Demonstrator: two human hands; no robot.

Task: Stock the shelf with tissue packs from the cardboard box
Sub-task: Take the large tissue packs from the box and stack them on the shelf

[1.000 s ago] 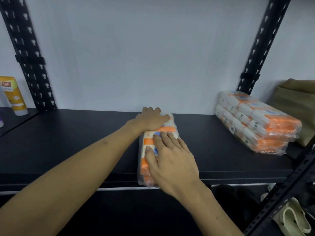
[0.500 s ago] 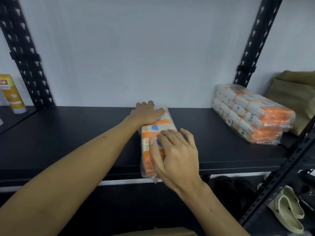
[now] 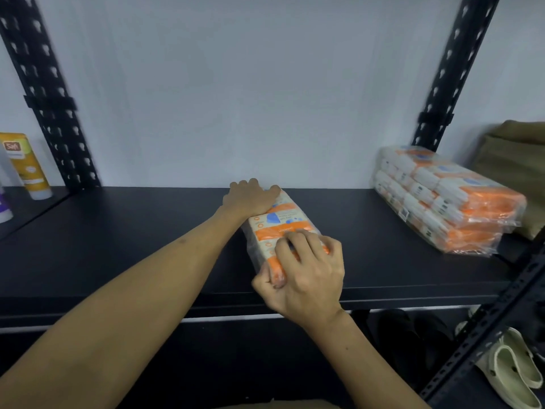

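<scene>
Tissue pack (image 3: 280,228) lies on the shelf (image 3: 118,246); left hand (image 3: 250,197) apparently presses flat its far end, right hand (image 3: 306,273) grasps the near end: slide it squarely back.

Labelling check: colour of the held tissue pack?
Orange and white, small blue marks, on the tissue pack; head view.

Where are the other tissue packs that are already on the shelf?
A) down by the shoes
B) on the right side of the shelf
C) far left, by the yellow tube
B: the stacked tissue packs sit on the right end of the black shelf.
</scene>
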